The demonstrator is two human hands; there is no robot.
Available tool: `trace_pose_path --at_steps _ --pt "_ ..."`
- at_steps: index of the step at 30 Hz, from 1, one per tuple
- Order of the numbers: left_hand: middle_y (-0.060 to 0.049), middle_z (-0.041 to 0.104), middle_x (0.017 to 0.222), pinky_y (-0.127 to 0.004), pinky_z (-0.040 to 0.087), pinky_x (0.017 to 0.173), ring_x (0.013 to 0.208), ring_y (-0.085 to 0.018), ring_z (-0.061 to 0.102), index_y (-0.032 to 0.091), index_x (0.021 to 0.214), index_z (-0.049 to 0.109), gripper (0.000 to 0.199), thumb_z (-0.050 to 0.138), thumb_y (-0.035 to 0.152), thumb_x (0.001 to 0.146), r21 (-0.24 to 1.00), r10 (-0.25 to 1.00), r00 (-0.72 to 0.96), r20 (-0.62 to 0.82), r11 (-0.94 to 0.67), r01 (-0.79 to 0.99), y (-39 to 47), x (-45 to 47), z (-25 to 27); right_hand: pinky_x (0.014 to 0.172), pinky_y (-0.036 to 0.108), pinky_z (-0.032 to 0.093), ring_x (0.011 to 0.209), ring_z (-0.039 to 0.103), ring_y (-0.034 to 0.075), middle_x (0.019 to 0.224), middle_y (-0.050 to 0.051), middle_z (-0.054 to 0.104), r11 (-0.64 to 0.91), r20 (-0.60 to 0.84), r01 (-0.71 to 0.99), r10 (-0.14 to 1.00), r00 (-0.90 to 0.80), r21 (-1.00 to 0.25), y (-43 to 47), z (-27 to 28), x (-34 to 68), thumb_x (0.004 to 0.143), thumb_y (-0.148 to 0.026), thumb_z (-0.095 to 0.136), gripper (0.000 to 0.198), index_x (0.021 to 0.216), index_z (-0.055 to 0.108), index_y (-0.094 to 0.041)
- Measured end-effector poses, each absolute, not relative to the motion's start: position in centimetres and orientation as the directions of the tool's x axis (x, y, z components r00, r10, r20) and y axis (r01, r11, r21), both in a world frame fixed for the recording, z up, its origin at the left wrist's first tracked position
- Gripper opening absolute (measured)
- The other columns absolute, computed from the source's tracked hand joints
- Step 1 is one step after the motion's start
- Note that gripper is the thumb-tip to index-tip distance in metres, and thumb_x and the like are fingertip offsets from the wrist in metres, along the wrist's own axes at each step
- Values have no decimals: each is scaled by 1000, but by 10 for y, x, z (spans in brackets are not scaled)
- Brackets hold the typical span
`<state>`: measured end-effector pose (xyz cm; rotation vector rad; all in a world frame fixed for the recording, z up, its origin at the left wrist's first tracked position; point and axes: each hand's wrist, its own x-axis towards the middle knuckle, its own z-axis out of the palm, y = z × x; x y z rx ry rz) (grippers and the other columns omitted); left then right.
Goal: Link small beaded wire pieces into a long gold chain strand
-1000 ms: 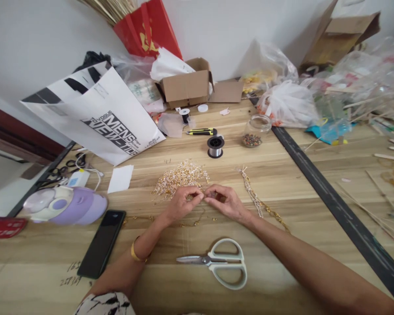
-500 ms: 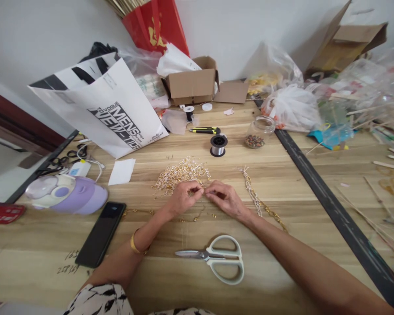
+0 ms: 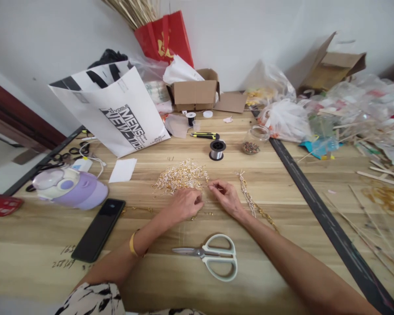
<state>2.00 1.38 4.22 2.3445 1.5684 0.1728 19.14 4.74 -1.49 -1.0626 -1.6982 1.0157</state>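
Note:
My left hand point(image 3: 188, 204) is closed with its fingers curled down near the tabletop, just in front of a pile of small gold and white beads point(image 3: 180, 176). What it holds, if anything, is hidden. To its right, my right hand point(image 3: 226, 196) pinches thumb and fingertips together; whatever lies between them is too small to make out. Beside the right hand lie gold and silvery chain strands point(image 3: 248, 192). A thin gold chain point(image 3: 136, 210) runs along the table toward my left hand. Scissors point(image 3: 213, 256) with pale handles lie nearer to me.
Behind the beads stand a wire spool point(image 3: 217, 150), a yellow-black utility knife point(image 3: 204, 135) and a glass jar of beads point(image 3: 254, 141). A phone point(image 3: 98, 229), purple bottle point(image 3: 72, 188) and white paper bag point(image 3: 118, 113) are at left. Sticks and plastic bags point(image 3: 287, 118) occupy the right.
My hands have drawn apart: the left has turned and moved down toward the table, while the right stays pinched. The camera view has shifted slightly.

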Motion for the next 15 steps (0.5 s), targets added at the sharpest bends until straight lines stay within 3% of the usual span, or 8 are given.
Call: trace_pose_path --at_steps 6,15 --pt "-8 63 84 -32 42 72 81 -22 58 15 80 58 13 56 28 78 134 869 492 -41 -484 865 7 18 35 57 24 44 67 59 15 78 5 67 342 272 259 924 -270 -903 46 -14 190 82 -29 54 19 82 66 -15" --pt "-8 61 82 -33 40 71 78 -22 56 16 79 56 11 46 14 80 154 838 546 -26 -536 830 5 13 32 59 25 46 70 60 16 81 6 69 370 286 283 911 -299 -885 43 -13 189 82 -31 53 21 84 66 -15"
